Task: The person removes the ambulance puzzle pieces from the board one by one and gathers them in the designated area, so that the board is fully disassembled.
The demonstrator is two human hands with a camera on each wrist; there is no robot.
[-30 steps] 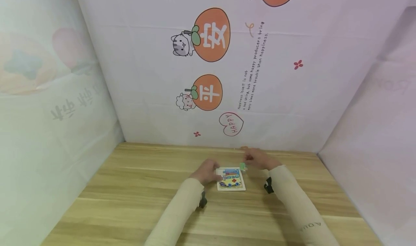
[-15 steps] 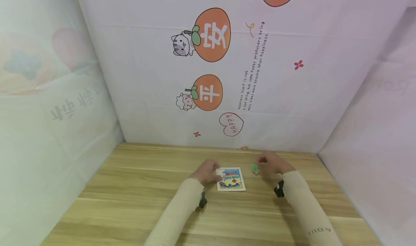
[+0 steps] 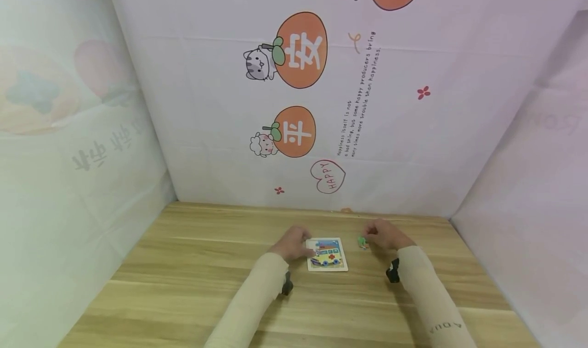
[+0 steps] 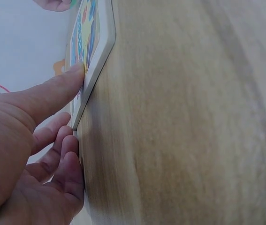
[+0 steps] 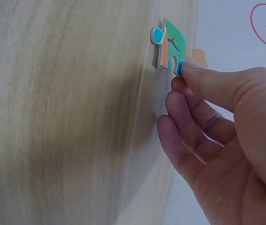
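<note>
On the table lies a small square jigsaw puzzle board [image 3: 343, 267], white-rimmed, with a yellow ambulance picture. My left hand [image 3: 291, 243] holds it by its left side: in the left wrist view the thumb [image 4: 62, 86] presses on the board's face, and the other fingers curl at its edge. To the right of the board, my right hand [image 3: 385, 234] pinches a puzzle piece [image 5: 174, 44] between thumb and forefinger. Green, with blue and orange parts, this piece has a round blue knob pointing away from the hand. Its gripped end is hidden by the thumb.
The wood-grain table [image 3: 220, 266] meets a white printed cloth [image 3: 220, 133] close behind both hands. Similar cloth walls rise at the left and right. Each wrist carries a small black camera, the right one [image 3: 393, 271] near the table.
My right hand has moved right, away from the board's upper right corner, carrying the puzzle piece, which has turned slightly. The left hand stays on the board.
</note>
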